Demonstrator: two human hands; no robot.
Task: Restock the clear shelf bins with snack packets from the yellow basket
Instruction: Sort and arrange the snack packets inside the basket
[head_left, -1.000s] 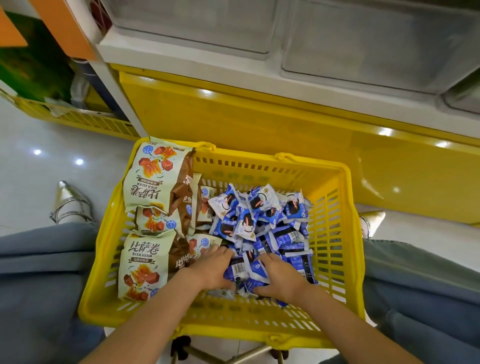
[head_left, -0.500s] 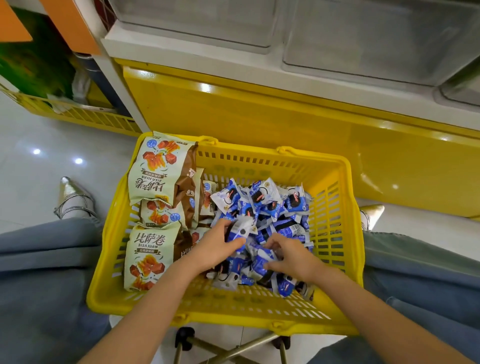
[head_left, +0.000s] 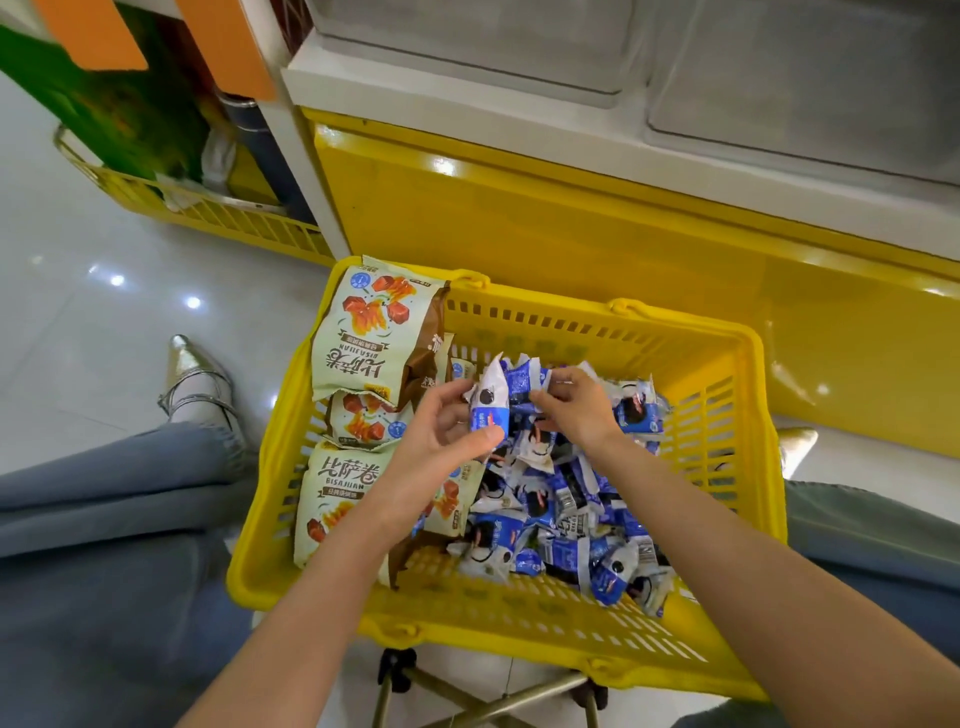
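- Left fingers (head_left: 448, 401) and thumb are wrapped round one blue-and-white packet (head_left: 490, 410), held upright at centre frame.
- Right fingers (head_left: 549, 402) are curled and pinch a small bunch of blue packets (head_left: 523, 383) just right of it. The two loads touch (count in the bunch: can't tell).
- Left hand (head_left: 441, 441) and right hand (head_left: 579, 413) both sit a little above the loose pile of packets (head_left: 561, 525).
- That pile fills the right half of the yellow basket (head_left: 519, 626), in the lower middle of the frame.
- Forearms come in from the bottom edge and converge on the basket centre, wrists roughly level. The left forearm passes over the big cream bags (head_left: 374, 338) stacked on the basket's left side.
- Step, as I read it: gathering a handful. Nothing has reached the clear bins (head_left: 805, 88) at the upper right of the frame.
- Next move likely calls for:
  - merging both loads into one secure hold, since the film wrappers look slippery and a loose one would drop back;
  - lifting up and forward over the basket's far wall and past the shelf's yellow base (head_left: 571, 223) to the bin opening.
- The bin opening itself isn't visible from here, so its entry angle can't be judged.
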